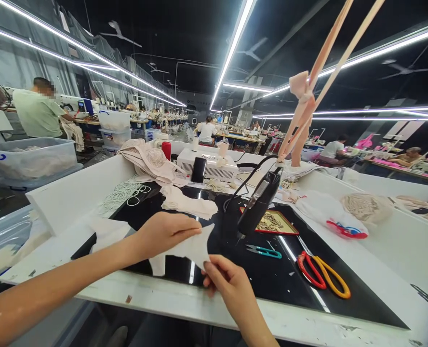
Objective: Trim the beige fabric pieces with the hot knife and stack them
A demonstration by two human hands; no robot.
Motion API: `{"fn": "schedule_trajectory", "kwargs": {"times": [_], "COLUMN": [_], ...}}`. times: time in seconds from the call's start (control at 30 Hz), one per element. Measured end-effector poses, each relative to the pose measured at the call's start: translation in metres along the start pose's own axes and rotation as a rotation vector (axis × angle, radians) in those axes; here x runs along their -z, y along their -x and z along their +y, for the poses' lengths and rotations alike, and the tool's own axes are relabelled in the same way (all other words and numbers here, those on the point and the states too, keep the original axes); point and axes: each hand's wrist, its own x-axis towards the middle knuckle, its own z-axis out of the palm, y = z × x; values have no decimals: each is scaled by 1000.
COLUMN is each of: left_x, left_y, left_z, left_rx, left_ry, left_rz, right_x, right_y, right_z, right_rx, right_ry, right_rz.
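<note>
Between my hands a white fabric piece (192, 246) is stretched above the black glossy tabletop (272, 284). My left hand (165, 233) is closed on its upper edge, fingers pressed together. With thumb and fingers my right hand (226, 279) pinches its lower right corner. Just beyond lies a stack of pale fabric pieces (190, 203). More white fabric (109, 233) rests to the left, partly behind my left forearm. Right of my hands a black handheld electric tool (259, 202) hangs from knotted pale fabric strips (302, 103).
Teal thread snips (264, 251) and scissors with red and yellow handles (322, 274) lie on the right. Behind them sits a red-rimmed tray (277, 222) of small metal parts. Pale green cord loops (125, 195) are at left. A phone (198, 169) leans against a white box (217, 164).
</note>
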Motion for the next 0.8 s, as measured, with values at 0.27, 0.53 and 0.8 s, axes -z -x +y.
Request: {"fn": "schedule_trajectory", "kwargs": {"times": [0.27, 0.53, 0.8], "left_x": [-48, -86, -84], "left_y": [29, 46, 44], "left_z": [-11, -22, -20], "left_rx": [-380, -192, -186], "left_ry": [-440, -222, -164], "left_rz": [17, -180, -223], "right_x": [12, 22, 18], "right_y": [-71, -79, -65], "right_z": [10, 40, 28], "right_rx": [299, 285, 409], "right_ry": [486, 969, 1156], "right_rz": [127, 135, 101]}}
